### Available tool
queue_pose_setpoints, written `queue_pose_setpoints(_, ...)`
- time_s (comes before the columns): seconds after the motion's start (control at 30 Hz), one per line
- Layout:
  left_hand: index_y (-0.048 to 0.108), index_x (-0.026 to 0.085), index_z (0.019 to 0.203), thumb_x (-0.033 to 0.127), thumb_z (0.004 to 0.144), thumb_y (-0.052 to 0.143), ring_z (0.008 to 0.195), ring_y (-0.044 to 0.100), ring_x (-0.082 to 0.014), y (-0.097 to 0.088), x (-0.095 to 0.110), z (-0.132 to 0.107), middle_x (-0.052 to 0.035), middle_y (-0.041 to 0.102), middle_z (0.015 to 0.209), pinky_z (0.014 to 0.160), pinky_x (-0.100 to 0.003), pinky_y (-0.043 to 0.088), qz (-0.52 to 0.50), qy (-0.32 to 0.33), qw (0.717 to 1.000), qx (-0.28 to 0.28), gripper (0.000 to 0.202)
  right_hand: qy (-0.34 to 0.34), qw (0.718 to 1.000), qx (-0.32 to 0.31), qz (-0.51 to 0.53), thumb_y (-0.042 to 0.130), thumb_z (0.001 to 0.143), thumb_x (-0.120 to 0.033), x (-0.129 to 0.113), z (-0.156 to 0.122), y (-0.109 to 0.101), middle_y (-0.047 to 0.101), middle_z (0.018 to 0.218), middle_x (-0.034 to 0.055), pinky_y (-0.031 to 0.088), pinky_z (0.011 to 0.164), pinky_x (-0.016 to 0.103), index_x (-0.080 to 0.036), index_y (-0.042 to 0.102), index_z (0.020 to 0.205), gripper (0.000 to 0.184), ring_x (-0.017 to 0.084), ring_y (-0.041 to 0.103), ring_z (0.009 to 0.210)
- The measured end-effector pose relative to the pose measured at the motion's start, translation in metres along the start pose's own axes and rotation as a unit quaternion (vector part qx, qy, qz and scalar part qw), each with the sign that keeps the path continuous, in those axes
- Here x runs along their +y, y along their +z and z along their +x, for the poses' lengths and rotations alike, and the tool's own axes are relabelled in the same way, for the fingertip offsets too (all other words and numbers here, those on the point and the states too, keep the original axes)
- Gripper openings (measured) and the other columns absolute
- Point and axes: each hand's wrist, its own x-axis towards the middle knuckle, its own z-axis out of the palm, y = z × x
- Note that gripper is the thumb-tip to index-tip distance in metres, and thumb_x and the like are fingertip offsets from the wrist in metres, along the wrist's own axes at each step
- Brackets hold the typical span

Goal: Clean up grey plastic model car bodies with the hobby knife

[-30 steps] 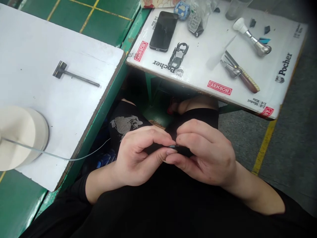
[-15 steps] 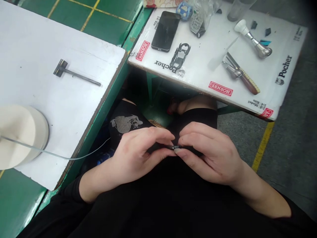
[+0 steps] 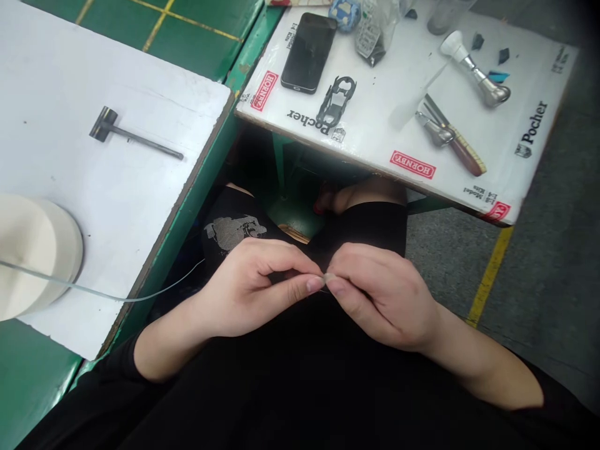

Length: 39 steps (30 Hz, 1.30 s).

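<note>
Both hands meet over my lap, below the table edges. My left hand (image 3: 253, 290) pinches thumb against forefinger, and my right hand (image 3: 382, 294) pinches toward it, fingertips touching. Between the fingertips sits a tiny dark part (image 3: 324, 279), too small to name. A thin clear line (image 3: 94, 290) runs from the white spool (image 3: 32, 250) on the left table toward my lap.
A dark T-shaped tool (image 3: 134, 134) lies on the white sheet (image 3: 94, 175) at left. The white board (image 3: 398, 125) ahead carries a black phone (image 3: 308, 53), a black frame piece (image 3: 336, 103), a wooden-handled tool (image 3: 452, 137), a metal tool with a white knob (image 3: 475, 72) and a plastic bag (image 3: 375, 28).
The hands have drawn closer together and the small part is now more hidden between the fingertips. The view has shifted slightly; the things on both tables stay put.
</note>
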Motion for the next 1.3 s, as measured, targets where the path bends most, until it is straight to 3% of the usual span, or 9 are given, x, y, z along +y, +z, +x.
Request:
queue_pose_setpoints(0.1,0.094,0.021,0.103,0.032,0.108,0.095,0.081,0.086,-0.0190,-0.001,0.000,-0.001,-0.0049,0.091,0.091,0.077,-0.027,0.068,-0.039,-0.039,0.998,-0.041,0.011,-0.008,0.999,-0.041,0.008,0.061,0.125,-0.023,0.002,-0.002,0.002,0.065,0.084,-0.0017,0.051,0.067,0.030,-0.022,0.067,0.100,0.026,0.014,0.060,0.073)
queue_pose_setpoints(0.23,0.090,0.018,0.094,0.041,0.105,0.098,0.071,0.080,-0.0165,0.004,-0.004,-0.004,-0.0057,0.087,0.083,0.068,-0.024,0.067,-0.175,-0.152,0.968,-0.095,0.027,0.017,0.990,-0.065,0.121,0.058,0.127,-0.022,0.001,-0.006,0.007,0.059,0.081,-0.0046,0.044,0.062,0.027,-0.023,0.060,0.093,0.034,0.011,0.054,0.069)
queue_pose_setpoints(0.53,0.091,0.016,0.091,0.040,0.094,0.109,0.069,0.079,-0.0150,0.013,-0.013,-0.009,-0.0069,0.086,0.081,0.068,-0.023,0.070,-0.300,-0.238,0.922,-0.057,0.031,0.097,0.962,-0.067,0.246,0.059,0.131,-0.034,0.006,-0.009,0.015,0.061,0.083,-0.0042,0.048,0.066,0.024,-0.021,0.065,0.092,0.042,0.010,0.059,0.072)
queue_pose_setpoints(0.7,0.092,0.016,0.097,0.044,0.097,0.106,0.069,0.081,-0.0159,0.011,-0.017,-0.007,-0.0078,0.088,0.083,0.068,-0.025,0.071,-0.283,-0.236,0.930,-0.021,0.032,0.162,0.950,-0.079,0.255,0.064,0.130,-0.053,0.016,-0.007,0.012,0.067,0.086,-0.0018,0.054,0.073,0.027,-0.021,0.069,0.093,0.050,0.014,0.063,0.077)
queue_pose_setpoints(0.9,0.090,0.016,0.112,0.040,0.102,0.102,0.077,0.085,-0.0187,0.015,-0.013,-0.008,-0.0098,0.092,0.093,0.072,-0.027,0.072,-0.241,-0.178,0.954,0.025,0.029,0.124,0.981,-0.014,0.151,0.058,0.132,-0.037,0.014,-0.004,0.007,0.069,0.086,-0.0006,0.055,0.072,0.028,-0.022,0.068,0.093,0.043,0.014,0.065,0.077)
queue_pose_setpoints(0.97,0.091,0.018,0.112,0.034,0.103,0.100,0.080,0.087,-0.0191,0.016,-0.010,-0.008,-0.0079,0.092,0.093,0.075,-0.027,0.072,-0.158,-0.132,0.977,0.053,0.021,0.093,0.989,0.013,0.117,0.057,0.131,-0.033,0.013,-0.004,0.008,0.071,0.089,-0.0001,0.055,0.072,0.028,-0.022,0.071,0.098,0.037,0.015,0.067,0.078)
queue_pose_setpoints(1.03,0.092,0.020,0.112,0.028,0.105,0.097,0.087,0.089,-0.0195,0.015,-0.008,-0.007,-0.0070,0.094,0.099,0.081,-0.028,0.073,-0.052,-0.065,0.994,0.072,0.012,0.063,0.993,0.023,0.099,0.060,0.131,-0.039,0.012,-0.005,0.010,0.071,0.090,0.0004,0.055,0.070,0.028,-0.022,0.072,0.103,0.035,0.015,0.068,0.078)
queue_pose_setpoints(1.13,0.093,0.023,0.116,0.023,0.107,0.094,0.095,0.092,-0.0206,0.015,-0.009,-0.007,-0.0059,0.096,0.109,0.090,-0.030,0.074,0.062,0.034,0.994,0.081,0.009,0.025,0.998,0.041,0.028,0.076,0.125,-0.051,0.013,-0.005,0.012,0.069,0.087,0.0001,0.054,0.067,0.029,-0.020,0.072,0.104,0.037,0.015,0.066,0.075)
queue_pose_setpoints(1.3,0.093,0.029,0.134,0.020,0.107,0.094,0.100,0.094,-0.0232,0.018,-0.016,-0.010,-0.0054,0.097,0.117,0.091,-0.034,0.078,0.115,0.126,0.979,0.111,0.029,-0.048,0.987,0.104,-0.110,0.087,0.118,-0.037,0.010,-0.005,0.010,0.079,0.091,0.0036,0.062,0.074,0.037,-0.022,0.076,0.109,0.021,0.021,0.074,0.081)
